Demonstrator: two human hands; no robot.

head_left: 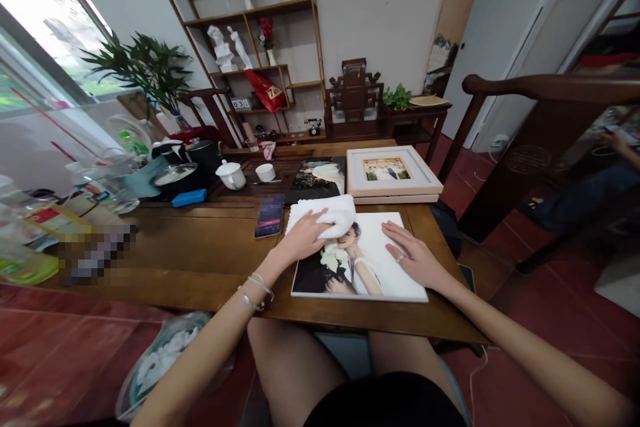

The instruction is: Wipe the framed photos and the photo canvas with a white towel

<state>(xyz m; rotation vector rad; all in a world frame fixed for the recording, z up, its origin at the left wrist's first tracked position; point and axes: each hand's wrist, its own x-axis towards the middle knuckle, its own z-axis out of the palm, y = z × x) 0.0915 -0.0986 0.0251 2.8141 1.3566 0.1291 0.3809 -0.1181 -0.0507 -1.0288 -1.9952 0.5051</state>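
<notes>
A large printed photo panel (385, 273) lies flat on the wooden table (200, 253) right in front of me. My left hand (303, 237) presses a folded white cloth (330, 213) onto the panel's upper left part, fingers curled over it. My right hand (413, 257) rests flat on the panel's right side with fingers stretched out and a ring on one finger. Bracelets circle my left wrist.
A phone (269, 216) lies left of the panel. Behind it lie a dark photo print (317, 177) and a white framed picture (393, 175). Cups, a teapot (231, 175), pots and clutter fill the table's left. A person sits at the far right.
</notes>
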